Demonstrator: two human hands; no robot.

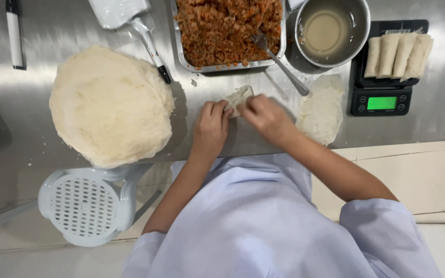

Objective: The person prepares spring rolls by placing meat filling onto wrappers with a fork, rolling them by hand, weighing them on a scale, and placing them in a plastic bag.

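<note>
Both my hands work a thin pale wrapper (239, 96) on the steel table (37, 118). My left hand (210, 128) presses its left side with bent fingers. My right hand (266, 117) pinches its right side. Most of the wrapper is hidden under my fingers. Just beyond it stands a metal tray of reddish minced filling (222, 28) with a fork (279, 62) resting in it.
A large stack of round wrappers (110, 105) lies at left, a loose wrapper (321, 108) at right. A metal bowl of cloudy liquid (331, 31) and a black scale (384, 87) carrying several rolled pieces (398, 54) sit at the back right. A white plastic stool (83, 206) stands below the table edge.
</note>
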